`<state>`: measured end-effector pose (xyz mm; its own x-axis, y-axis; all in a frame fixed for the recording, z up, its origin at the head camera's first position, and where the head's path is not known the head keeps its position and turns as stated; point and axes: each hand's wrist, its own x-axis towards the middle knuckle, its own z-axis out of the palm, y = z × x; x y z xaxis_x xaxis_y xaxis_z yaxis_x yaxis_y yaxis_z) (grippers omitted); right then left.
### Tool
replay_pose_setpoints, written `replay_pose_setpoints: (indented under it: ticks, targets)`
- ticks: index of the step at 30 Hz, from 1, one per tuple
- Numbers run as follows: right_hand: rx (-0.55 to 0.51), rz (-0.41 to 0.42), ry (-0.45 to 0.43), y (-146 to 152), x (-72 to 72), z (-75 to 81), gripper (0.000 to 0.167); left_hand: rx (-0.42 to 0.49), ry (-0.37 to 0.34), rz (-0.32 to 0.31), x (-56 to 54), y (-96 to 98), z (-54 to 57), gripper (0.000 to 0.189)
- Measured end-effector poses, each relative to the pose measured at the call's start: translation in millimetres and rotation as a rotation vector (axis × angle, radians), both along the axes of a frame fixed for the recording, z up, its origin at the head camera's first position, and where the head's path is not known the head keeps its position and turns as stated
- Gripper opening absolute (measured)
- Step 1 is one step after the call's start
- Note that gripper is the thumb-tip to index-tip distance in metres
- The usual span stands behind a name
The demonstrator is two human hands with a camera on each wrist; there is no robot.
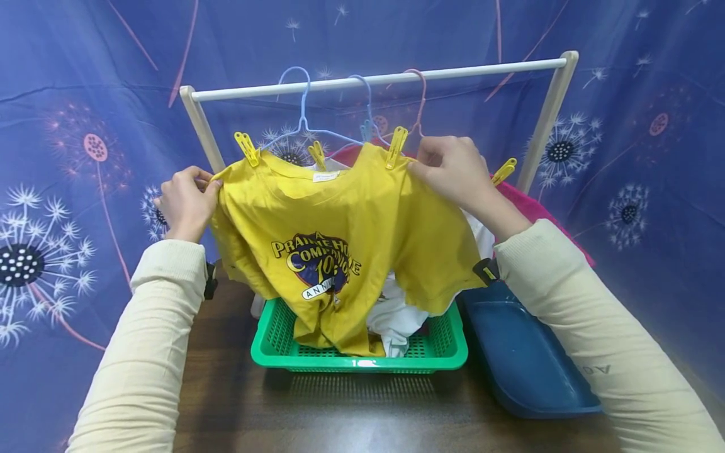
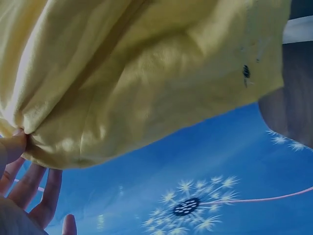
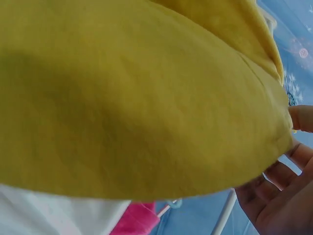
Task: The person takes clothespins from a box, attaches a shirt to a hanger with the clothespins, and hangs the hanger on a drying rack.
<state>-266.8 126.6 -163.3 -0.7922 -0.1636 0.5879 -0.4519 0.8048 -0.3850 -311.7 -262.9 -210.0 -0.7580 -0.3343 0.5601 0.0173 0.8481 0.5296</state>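
Note:
A yellow printed T-shirt (image 1: 317,233) hangs from a blue hanger (image 1: 304,119), with a yellow clothespin (image 1: 247,148) on one shoulder and another yellow clothespin (image 1: 397,148) on the other. My left hand (image 1: 188,200) pinches the shirt at the left shoulder; in the left wrist view the thumb and fingers of the hand (image 2: 29,191) meet on the cloth. On the opposite shoulder, just beside the clothespin, my right hand (image 1: 455,170) pinches the fabric. The right wrist view has that hand (image 3: 283,191) at the sleeve's edge. The shirt's lower part droops into a green basket (image 1: 362,363).
A white rod (image 1: 487,72) on wooden posts carries the hangers, including a pink one (image 1: 421,100). Behind the yellow shirt are white and pink (image 1: 527,207) garments. White cloth (image 1: 396,321) shows in the basket. A dark blue tray (image 1: 527,358) lies to the right on the wooden table (image 1: 340,415).

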Motion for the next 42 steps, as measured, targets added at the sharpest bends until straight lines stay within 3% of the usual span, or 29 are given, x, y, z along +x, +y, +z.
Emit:
replay_pose_setpoints:
  ticks: [8, 15, 21, 29, 35, 42]
  targets:
    - [0.092, 0.018, 0.053, 1, -1.6, -21.6, 0.016, -0.067, -0.087, -0.042, -4.1, -1.5, -20.5, 0.027]
    - [0.074, 0.011, 0.021, 9, 5.5, -24.5, 0.018, -0.121, -0.141, -0.094, -2.2, 0.6, -25.2, 0.026]
    - [0.082, 0.017, 0.015, 24, 17.6, -25.4, 0.026, -0.159, -0.169, -0.117, 6.8, -8.0, -31.5, 0.027]
    - [0.138, 0.041, 0.094, 53, 38.9, -37.0, 0.027, -0.198, -0.24, -0.139, 27.5, -23.6, -45.6, 0.032]
    - [0.197, 0.028, 0.213, 77, 56.8, -54.9, 0.03, -0.239, -0.236, -0.168, 49.7, -31.8, -61.1, 0.04]
    - [0.253, -0.051, 0.192, 106, 77.8, -82.1, 0.037, -0.29, -0.182, -0.19, 79.7, -27.9, -80.1, 0.039]
